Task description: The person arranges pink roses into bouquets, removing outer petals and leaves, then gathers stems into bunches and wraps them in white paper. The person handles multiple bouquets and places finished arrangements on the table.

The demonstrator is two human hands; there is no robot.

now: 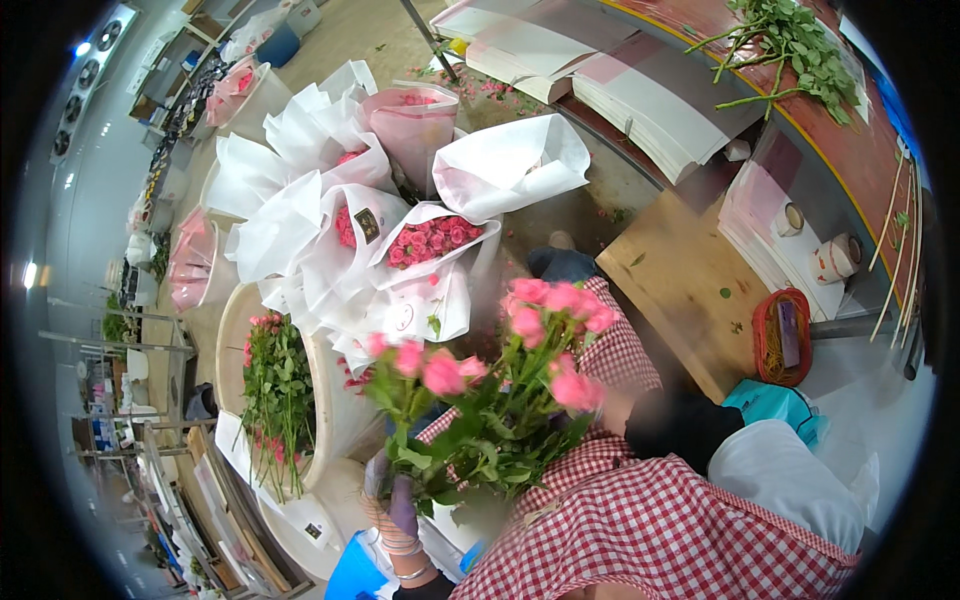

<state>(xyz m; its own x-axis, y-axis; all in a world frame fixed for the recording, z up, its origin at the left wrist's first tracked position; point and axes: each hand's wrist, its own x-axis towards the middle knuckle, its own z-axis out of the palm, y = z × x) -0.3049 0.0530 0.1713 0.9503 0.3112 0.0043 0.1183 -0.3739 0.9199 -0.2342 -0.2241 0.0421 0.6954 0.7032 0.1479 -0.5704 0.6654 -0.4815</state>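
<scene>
A loose bunch of pink roses (pixel 443 373) with leafy green stems spreads in front of my checked apron, its blooms partly blurred. At the bunch's lower left, my left hand (pixel 390 498), with purple coverings on the fingers, is closed around the stems. Several bands circle that wrist. My right hand (pixel 614 408) is beside the right-hand blooms; blur and flowers hide its fingers, so I cannot tell whether it grips any stem. Just beyond the bunch stand white-paper-wrapped rose bouquets (pixel 435 240).
Left of me, a round cream tub (pixel 232 345) holds more leafy roses (pixel 275 385). At right are a wooden board (pixel 670 290), a red basket (pixel 783 340) of bands and tape rolls (pixel 836 258). Cut stems (pixel 790 55) lie on the red bench; paper stacks (pixel 650 95) sit below it.
</scene>
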